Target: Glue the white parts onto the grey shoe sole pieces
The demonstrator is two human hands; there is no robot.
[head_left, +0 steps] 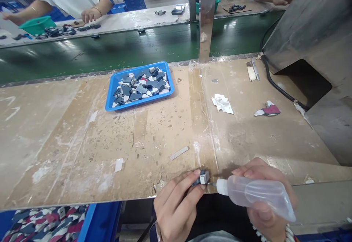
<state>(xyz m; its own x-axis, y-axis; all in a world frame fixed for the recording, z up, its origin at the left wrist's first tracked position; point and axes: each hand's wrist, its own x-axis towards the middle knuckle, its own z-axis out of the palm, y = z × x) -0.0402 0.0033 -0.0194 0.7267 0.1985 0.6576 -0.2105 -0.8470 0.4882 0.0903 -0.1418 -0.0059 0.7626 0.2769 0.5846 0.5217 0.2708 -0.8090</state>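
- Lower left: a blue bin (88,223), set below the surface (154,132) and filled with loose grey, white and maroon pieces (46,223).
- Upper left of centre: a blue tray (110,91) on the surface, heaped with grey and white parts (139,84); nothing visible marks them as finished or waiting, so overall progress cannot be counted.
- Lower centre: the left hand (177,205), its grip pinching a small grey-and-white block (204,178) at the near edge of the surface.
- Immediately right: a nozzle (212,184), directed at the block. Contact is too small to make out with certainty; the application is judged under way, with this block unfinished.
- Lower right: a translucent bottle (247,192) bearing the nozzle, tilted in the right hand (271,170), whose grip is wrapped around it.
- Right, above that hand: a maroon-and-white part (271,110), lying alone, untouched.
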